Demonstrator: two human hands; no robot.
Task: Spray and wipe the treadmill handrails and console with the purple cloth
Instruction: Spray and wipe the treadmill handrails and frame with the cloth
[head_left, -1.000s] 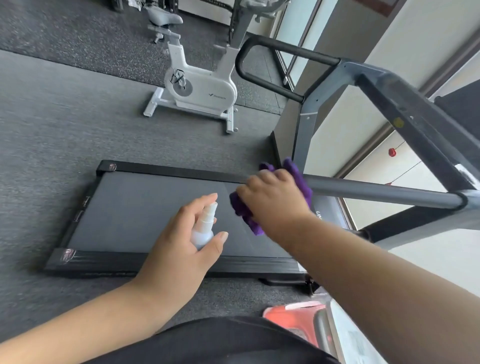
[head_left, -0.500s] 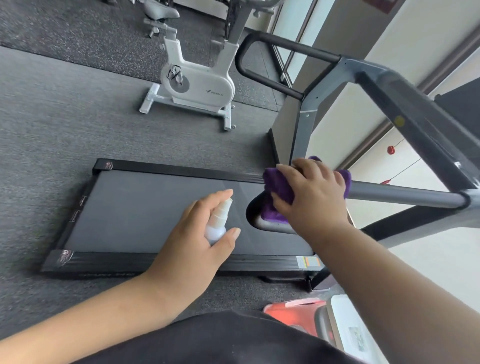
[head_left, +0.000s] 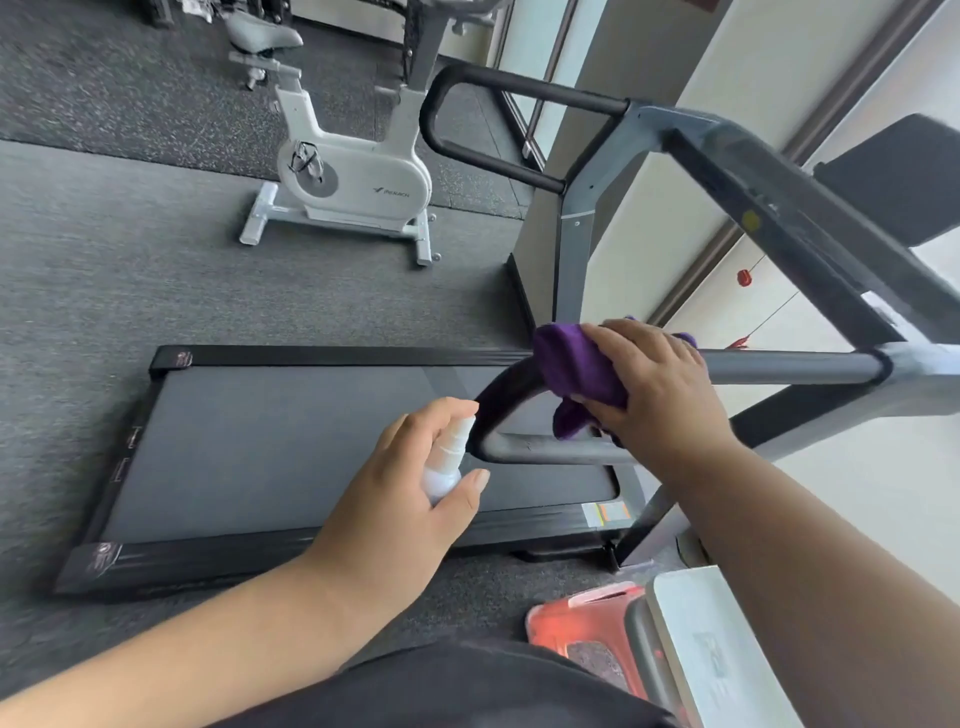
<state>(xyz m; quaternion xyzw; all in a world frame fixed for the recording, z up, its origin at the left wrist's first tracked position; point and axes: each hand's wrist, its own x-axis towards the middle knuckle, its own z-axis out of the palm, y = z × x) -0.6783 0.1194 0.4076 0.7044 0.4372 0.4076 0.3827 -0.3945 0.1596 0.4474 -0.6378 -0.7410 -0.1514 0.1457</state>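
Observation:
My right hand (head_left: 657, 387) grips the purple cloth (head_left: 576, 371) around the near handrail (head_left: 789, 366) of the treadmill, close to where the grey bar curves down into its loop. My left hand (head_left: 400, 499) holds a small white spray bottle (head_left: 447, 465) upright, index finger over the nozzle, just left of the loop's bend. The far handrail (head_left: 519, 88) is a black loop at the top. The console crossbar (head_left: 779, 218) runs diagonally at the right; its face is mostly out of view.
The treadmill belt (head_left: 270, 447) lies flat below my hands on grey carpet. A white exercise bike (head_left: 348, 176) stands beyond it. An orange-red object (head_left: 576, 623) and a white-topped item (head_left: 717, 649) sit at the lower right beside me.
My right hand slid the cloth along the near handrail from its end toward the console, then settled by the bend. The left hand with the bottle stayed about where it was.

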